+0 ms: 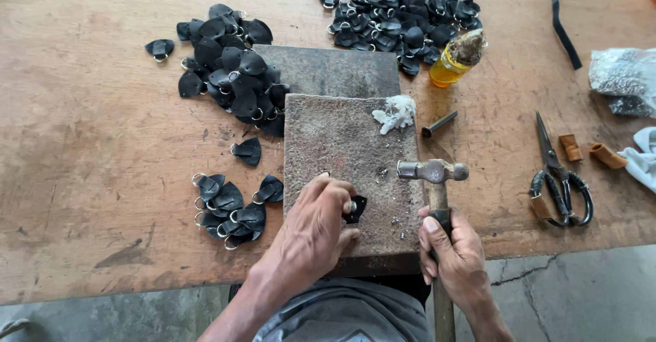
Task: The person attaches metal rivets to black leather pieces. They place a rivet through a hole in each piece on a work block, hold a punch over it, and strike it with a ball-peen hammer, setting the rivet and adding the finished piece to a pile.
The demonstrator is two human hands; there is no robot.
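My left hand (316,220) presses a small black leather piece (356,208) onto a rough grey stone block (342,137) at the table's near edge. My right hand (454,250) grips the wooden handle of a hammer (433,172), whose metal head hangs just above the block's right edge, to the right of the piece. Several finished black leather tabs with metal rings (229,209) lie in a small group left of the block.
Two bigger heaps of black ringed tabs lie at the back left (229,69) and back centre (396,10). A yellow bottle (454,58), a metal punch (439,124), white fluff (395,113), scissors (557,178), brown leather bits (588,152), a black strap (564,26) and a plastic bag (623,75) sit right.
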